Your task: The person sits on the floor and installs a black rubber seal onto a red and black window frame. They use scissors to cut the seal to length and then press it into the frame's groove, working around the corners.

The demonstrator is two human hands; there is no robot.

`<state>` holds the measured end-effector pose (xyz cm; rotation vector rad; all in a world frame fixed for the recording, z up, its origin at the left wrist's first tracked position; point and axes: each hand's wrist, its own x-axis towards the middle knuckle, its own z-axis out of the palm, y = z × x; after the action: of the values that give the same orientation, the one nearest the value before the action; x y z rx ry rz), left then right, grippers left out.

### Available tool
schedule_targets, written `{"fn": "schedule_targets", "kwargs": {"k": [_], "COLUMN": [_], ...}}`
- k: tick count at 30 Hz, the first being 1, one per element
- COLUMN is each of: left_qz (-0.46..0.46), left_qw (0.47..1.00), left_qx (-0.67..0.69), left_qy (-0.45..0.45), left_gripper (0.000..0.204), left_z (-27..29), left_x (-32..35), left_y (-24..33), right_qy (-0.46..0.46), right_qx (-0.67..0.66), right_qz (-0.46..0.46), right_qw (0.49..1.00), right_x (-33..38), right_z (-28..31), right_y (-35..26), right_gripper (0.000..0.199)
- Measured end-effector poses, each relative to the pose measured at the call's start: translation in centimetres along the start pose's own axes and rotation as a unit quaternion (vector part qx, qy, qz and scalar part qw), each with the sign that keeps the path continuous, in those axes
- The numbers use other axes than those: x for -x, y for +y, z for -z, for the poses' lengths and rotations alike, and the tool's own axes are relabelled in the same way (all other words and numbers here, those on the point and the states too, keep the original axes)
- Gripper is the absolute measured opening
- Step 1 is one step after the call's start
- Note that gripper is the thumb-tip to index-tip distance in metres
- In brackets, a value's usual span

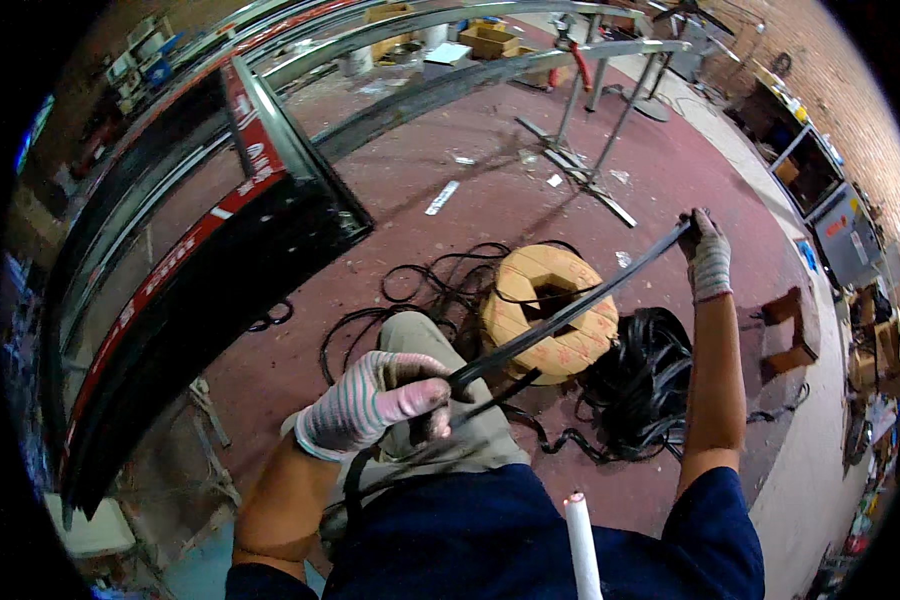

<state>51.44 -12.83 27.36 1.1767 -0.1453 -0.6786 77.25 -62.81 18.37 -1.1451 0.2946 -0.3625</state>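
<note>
A white paper cigarette point(582, 550) pokes up nearest. The striped-gloved left hand point(375, 402) pinches a long black rubbery strip point(573, 308), slanting up to the likewise-gloved right hand point(709, 256), fingers curled round it. Likely light, flexible; 2 spaced grips should suit.

Left hand point(388, 402) curled low, right hand point(708, 257) stretched forward, seemingly closed.

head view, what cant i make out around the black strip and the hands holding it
- Head view: black strip, its parts gripped in the left hand and right hand, covered by gloved fingers.
- Head view: trailing pieces below the left hand, blurred.
- Head view: part of the tan-wrapped ring, behind the strip.
- Head view: white stick, lower end cut off by the bottom edge.
</note>
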Motion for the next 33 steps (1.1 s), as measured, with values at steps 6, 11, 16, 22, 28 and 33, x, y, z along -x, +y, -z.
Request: {"fn": "schedule_targets", "kwargs": {"k": [6, 11, 16, 22, 28, 33], "left_qz": [-0.095, -0.162, -0.221, -0.266, -0.063, -0.189], "left_qw": [0.987, 0.956, 0.914, 0.841, 0.795, 0.827], "left_qx": [0.102, 0.207, 0.224, 0.323, 0.191, -0.150], "left_qy": [0.078, 0.132, 0.257, 0.343, 0.572, 0.508], "left_gripper": [0.031, 0.025, 0.019, 0.018, 0.029, 0.050], "left_z": [-1.6, -1.0, 3.4, 10.7, 11.9, 6.9], "left_x": [-1.8, -3.7, -2.6, 0.9, 3.2, 1.1], "left_y": [-1.3, -3.7, -5.5, -9.3, -12.5, -15.4], "right_qy": [-0.349, -0.625, -0.560, -0.479, -0.523, -0.625], "right_qx": [0.155, 0.187, 0.327, 0.379, 0.463, 0.405], "right_qz": [-0.274, -0.293, -0.354, -0.218, -0.074, 0.059], "right_qw": [0.883, 0.699, 0.674, 0.761, 0.712, 0.665], "right_x": [15.3, 29.2, 28.9, 24.9, 26.2, 30.4], "right_z": [-8.5, -9.9, -8.9, -6.5, -10.2, -15.2], "right_y": [8.7, 7.4, 4.9, 2.8, 4.0, 6.4], "right_gripper": [0.037, 0.057, 0.038, 0.025, 0.025, 0.026]}}
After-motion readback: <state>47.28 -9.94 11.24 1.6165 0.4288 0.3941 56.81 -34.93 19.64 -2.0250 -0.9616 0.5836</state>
